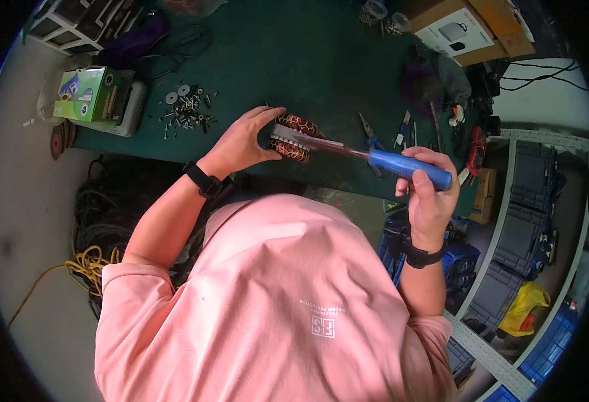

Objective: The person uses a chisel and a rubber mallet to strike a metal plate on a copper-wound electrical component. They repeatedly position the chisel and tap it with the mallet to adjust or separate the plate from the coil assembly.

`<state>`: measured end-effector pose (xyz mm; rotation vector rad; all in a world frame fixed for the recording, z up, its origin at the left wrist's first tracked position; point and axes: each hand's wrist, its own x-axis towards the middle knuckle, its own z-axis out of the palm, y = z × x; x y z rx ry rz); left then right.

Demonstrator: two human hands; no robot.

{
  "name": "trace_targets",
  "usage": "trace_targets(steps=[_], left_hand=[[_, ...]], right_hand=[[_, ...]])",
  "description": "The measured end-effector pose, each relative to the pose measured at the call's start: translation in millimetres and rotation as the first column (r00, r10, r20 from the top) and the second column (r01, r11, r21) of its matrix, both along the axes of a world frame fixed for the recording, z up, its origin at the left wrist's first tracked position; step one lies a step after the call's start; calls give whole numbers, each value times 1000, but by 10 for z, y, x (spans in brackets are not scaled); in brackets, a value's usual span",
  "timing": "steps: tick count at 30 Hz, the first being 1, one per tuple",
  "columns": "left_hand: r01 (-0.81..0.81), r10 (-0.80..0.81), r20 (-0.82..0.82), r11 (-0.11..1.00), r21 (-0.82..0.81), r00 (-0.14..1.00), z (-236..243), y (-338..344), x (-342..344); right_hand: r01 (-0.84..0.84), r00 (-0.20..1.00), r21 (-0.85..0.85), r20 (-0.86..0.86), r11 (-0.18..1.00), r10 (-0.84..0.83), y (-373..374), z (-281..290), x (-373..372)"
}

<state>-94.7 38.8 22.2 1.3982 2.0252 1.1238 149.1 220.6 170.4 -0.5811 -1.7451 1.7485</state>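
Note:
My left hand (pixel 244 142) curves its thumb and fingers around a rounded piece with a dark and orange-brown net pattern (pixel 296 123), close to the bench's front edge. My right hand (pixel 432 187) is closed around the blue handle of a long flat-bladed tool (pixel 401 166). Its narrow brownish blade points left, and the greyish end lies across the patterned piece, between its upper and lower parts. I cannot make out the tool's exact kind. Pliers (pixel 369 134) lie on the bench just beyond the blade.
On the green bench (pixel 267 60), loose screws and washers (pixel 187 110) lie left of my hands. A green box (pixel 88 94) stands farther left, a cardboard box (pixel 458 30) at the back right. Shelving (pixel 509 201) holds grey bins at right; yellow cable (pixel 92 264) hangs lower left.

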Motion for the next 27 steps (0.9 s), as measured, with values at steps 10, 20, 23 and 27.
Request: trace_targets(steps=[10,20,23,27], left_hand=[[-90,85,84,995,48,993,-49,-61,103],[-108,101,71,989,102,992,-47,-66,122],[-112,104,70,987,119,992,-33,-58,126],[-96,87,97,991,91,992,-58,-63,109]], right_hand=[[5,998,8,60,1000,-5,11,0,-121],[3,996,14,90,1000,-4,29,-11,-114],[-2,997,19,76,1000,0,36,-3,-119],[0,998,10,63,1000,-1,42,16,-144]])
